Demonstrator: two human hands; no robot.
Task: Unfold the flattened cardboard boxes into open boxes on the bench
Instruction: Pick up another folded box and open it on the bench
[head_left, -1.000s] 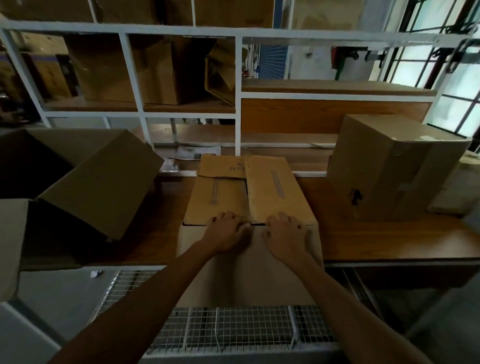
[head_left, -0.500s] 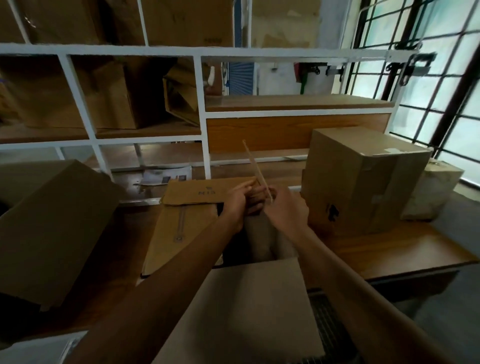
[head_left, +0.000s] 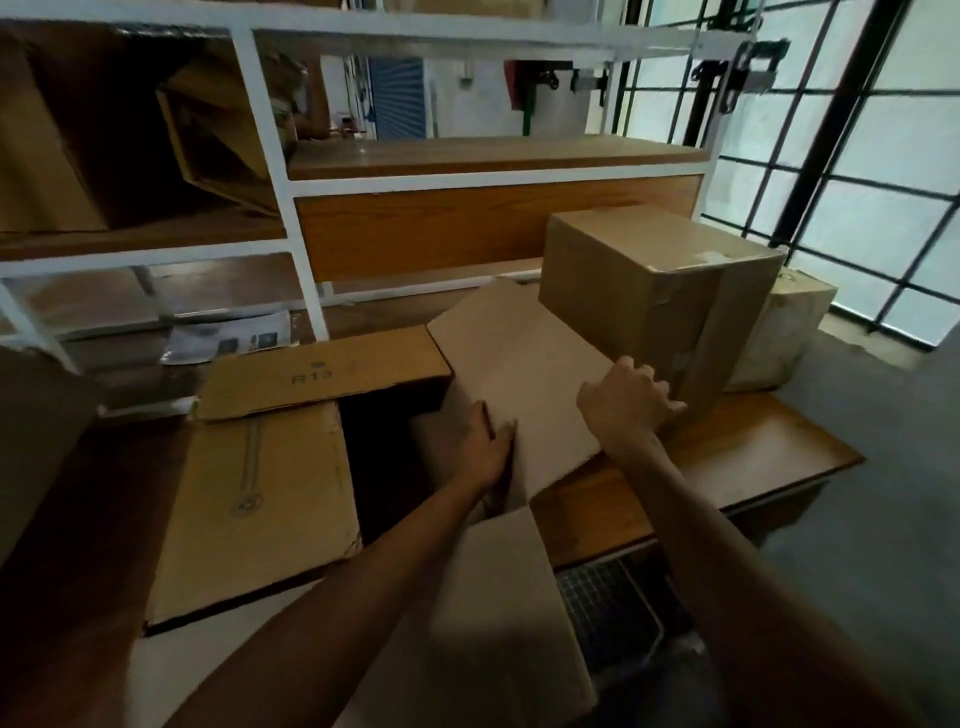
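Note:
A brown cardboard box (head_left: 260, 493) stands on the wooden bench (head_left: 737, 467) in front of me, its top open and dark inside. Its left flap and far flap marked R13 (head_left: 322, 376) lie folded outward. The right flap (head_left: 519, 374) is tilted out to the right. My left hand (head_left: 485, 449) grips that flap's inner edge at the opening. My right hand (head_left: 631, 400) presses on the flap's outer right edge, fingers curled over it. The near flap (head_left: 504, 613) hangs down toward me.
A closed taped box (head_left: 654, 291) stands on the bench just right of the flap, with a pale bundle (head_left: 784, 332) behind it. An open box edge shows at far left. White shelving (head_left: 270, 156) with cartons rises behind. A wire rack (head_left: 608, 608) sits below the bench.
The right flap, upright between both hands half a second ago, has swung outward to the right. My hands moved with it, and the view shifted right and closer.

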